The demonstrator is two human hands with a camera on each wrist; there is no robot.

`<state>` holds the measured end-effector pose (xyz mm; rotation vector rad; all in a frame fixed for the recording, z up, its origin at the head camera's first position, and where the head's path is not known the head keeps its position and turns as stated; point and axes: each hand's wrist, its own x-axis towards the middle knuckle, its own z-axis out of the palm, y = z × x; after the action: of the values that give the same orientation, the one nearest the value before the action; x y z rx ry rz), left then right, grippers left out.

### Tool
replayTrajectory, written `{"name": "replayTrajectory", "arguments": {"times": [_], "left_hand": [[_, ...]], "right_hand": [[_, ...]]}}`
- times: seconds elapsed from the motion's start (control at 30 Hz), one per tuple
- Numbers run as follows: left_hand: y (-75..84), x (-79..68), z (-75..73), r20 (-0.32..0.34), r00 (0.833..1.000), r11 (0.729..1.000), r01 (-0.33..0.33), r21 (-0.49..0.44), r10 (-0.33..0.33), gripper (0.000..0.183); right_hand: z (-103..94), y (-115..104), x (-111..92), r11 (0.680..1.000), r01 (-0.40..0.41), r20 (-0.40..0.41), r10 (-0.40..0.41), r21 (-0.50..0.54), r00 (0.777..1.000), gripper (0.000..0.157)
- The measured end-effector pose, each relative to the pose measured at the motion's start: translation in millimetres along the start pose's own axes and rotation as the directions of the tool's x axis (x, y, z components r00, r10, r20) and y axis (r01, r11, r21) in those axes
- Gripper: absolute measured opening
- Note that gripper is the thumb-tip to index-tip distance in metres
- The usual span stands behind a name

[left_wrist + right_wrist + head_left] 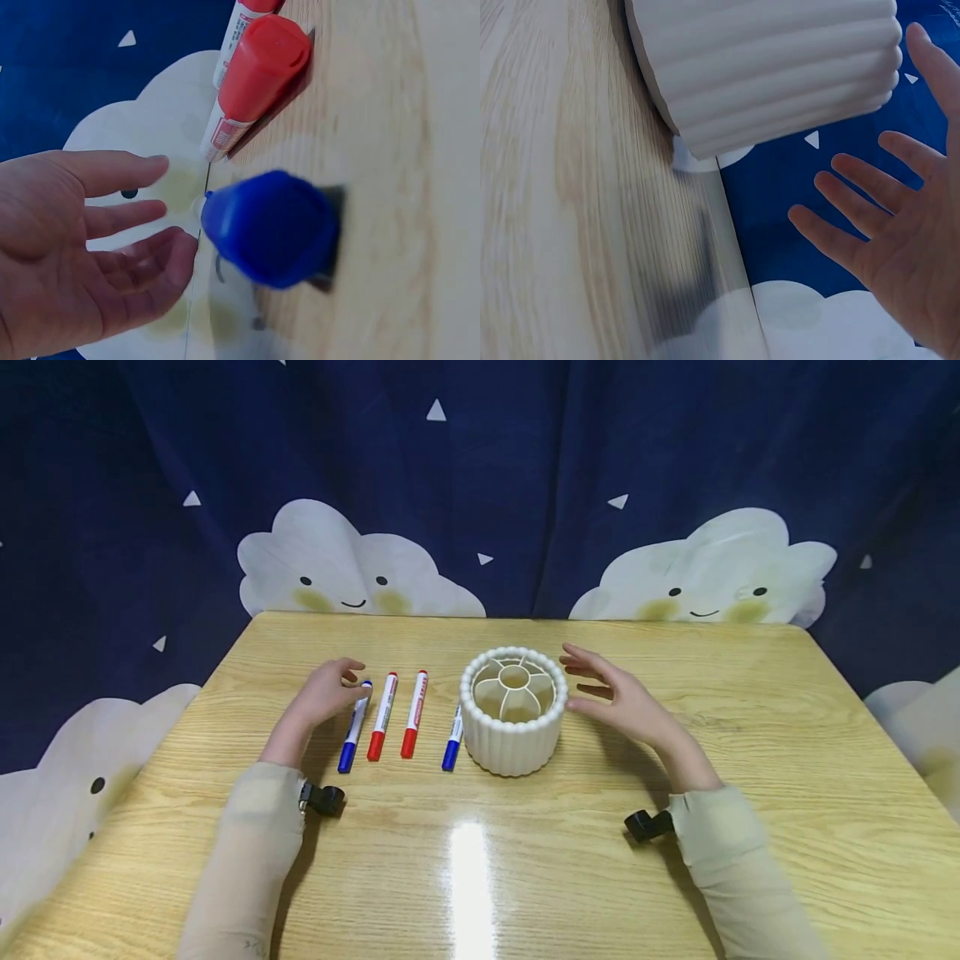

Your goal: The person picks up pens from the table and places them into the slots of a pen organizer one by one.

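Left hand (321, 695): fingers loosely bent, gripping nothing, by your leftmost blue marker (355, 729).
Right hand (628, 700): fingers spread, holding nothing, just beside your holder (513, 750).
Leftmost blue marker: towards the worktop's (750, 710) left edge; likely light, stiff, smooth; pinch it mid-barrel.
Holder: about midway between the worktop's side edges; probably rigid, light; cup its ribbed wall.

Markers (384, 716) — four; holder (513, 748) — one
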<state>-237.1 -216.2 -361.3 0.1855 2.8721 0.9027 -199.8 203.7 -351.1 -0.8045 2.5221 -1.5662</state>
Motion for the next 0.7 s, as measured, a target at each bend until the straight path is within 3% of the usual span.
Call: {"name": "replayTrajectory", "arguments": {"times": [0.3, 0.7], "left_hand": [[-2.4, 3.3, 3.9, 0.08, 0.995, 0.998, 0.049, 0.033, -0.051, 0.05], [2.1, 1.2, 7.5, 0.077, 0.994, 0.997, 0.076, 0.029, -0.078, 0.047]], "right_hand": [[6.8, 0.4, 7.7, 0.995, 0.033, 0.044, -0.037, 0.09, 0.998, 0.075], [9.1, -3.7, 8.4, 0.99, 0.021, 0.078, -0.032, 0.136, 0.996, 0.07]]}}
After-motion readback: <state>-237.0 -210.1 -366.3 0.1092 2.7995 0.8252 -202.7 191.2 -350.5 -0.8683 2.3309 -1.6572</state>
